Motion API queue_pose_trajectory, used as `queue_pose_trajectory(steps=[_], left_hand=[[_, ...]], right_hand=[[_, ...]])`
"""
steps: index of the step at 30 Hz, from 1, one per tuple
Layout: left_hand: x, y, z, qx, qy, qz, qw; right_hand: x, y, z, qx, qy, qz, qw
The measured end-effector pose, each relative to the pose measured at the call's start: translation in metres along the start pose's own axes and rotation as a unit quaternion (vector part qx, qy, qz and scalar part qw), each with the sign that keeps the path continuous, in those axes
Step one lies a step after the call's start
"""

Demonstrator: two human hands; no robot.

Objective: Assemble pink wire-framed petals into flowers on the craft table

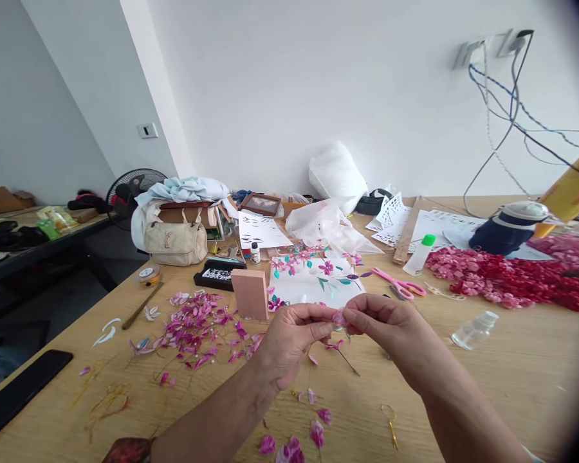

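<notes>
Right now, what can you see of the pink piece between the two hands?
The pink piece is small, pale pink and thin-looking, perhaps a fabric petal. The left hand and right hand hold it in their fingertips from opposite sides, over the table near the flower-patterned sheet. Fingers cover part of it, so its full outline cannot be told.

Craft workshop, loose petals point(197, 325), pink scissors point(399, 285), printed sheets point(261, 230)

Dark, red-patterned sleeve point(128, 451) on the left forearm point(212, 411), bare left hand point(296, 335), bare right hand point(390, 320)
</notes>
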State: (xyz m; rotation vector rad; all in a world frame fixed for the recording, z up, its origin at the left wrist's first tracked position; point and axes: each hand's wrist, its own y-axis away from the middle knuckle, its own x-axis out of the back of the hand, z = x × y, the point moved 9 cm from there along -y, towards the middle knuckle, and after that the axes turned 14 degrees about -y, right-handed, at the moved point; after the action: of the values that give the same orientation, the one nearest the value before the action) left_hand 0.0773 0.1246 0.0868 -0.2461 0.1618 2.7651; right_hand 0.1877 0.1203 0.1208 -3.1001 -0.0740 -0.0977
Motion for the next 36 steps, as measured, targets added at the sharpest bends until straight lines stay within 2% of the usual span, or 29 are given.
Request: queue_pose_trajectory(steps=[36], left_hand=[[0.0000, -0.0001, -0.0029, -0.007, 0.027, -0.008, 1.000]], right_hand=[[-0.0020, 0.0023, -0.0026, 0.016, 0.035, -0.002, 0.999]])
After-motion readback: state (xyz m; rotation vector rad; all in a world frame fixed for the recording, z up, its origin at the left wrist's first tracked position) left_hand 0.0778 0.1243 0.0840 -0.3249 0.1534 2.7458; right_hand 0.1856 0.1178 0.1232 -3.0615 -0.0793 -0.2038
